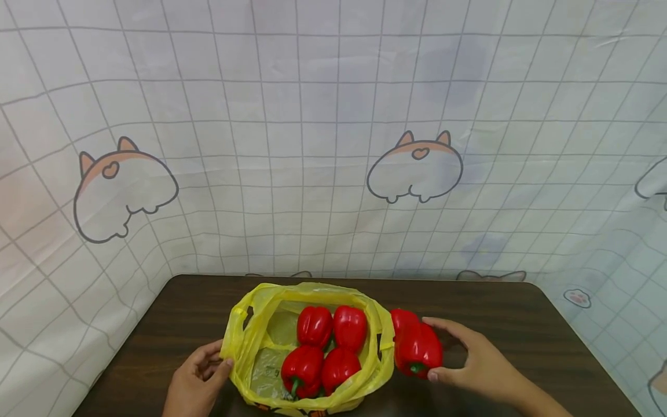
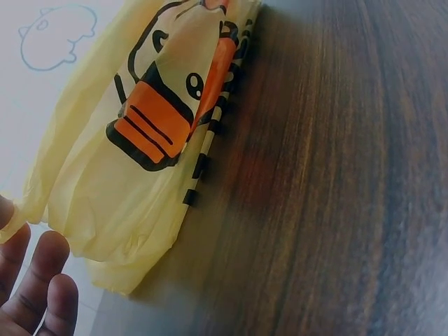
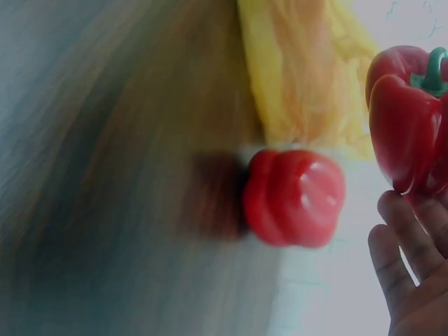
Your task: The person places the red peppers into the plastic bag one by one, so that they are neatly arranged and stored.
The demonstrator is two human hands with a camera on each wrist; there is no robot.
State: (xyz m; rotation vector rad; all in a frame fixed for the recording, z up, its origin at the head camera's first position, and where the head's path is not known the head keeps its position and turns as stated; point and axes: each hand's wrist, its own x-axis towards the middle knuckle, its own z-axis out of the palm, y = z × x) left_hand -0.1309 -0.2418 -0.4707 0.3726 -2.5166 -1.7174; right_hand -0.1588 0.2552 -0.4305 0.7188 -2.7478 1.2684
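A yellow plastic bag [image 1: 373, 370] stands wide-mouthed on the table, with several red bell peppers [image 1: 315, 326] inside. My left hand [image 1: 197, 376] pinches the bag's left rim between thumb and fingers; in the left wrist view the fingers [image 2: 47, 262] are at the edge of the bag [image 2: 91, 203], which bears a printed duck face. Beside the bag's right rim, my right hand [image 1: 471, 359] holds a red bell pepper [image 1: 419, 350] between thumb and fingers, its green stem toward me. Another red bell pepper [image 3: 297, 198] sits on the table behind it, partly hidden in the head view.
The dark wood-grain table [image 1: 500, 307] extends on both sides of the bag. Behind it hangs a white grid-patterned cloth [image 1: 312, 231] with corgi drawings, which also closes off the left and right sides.
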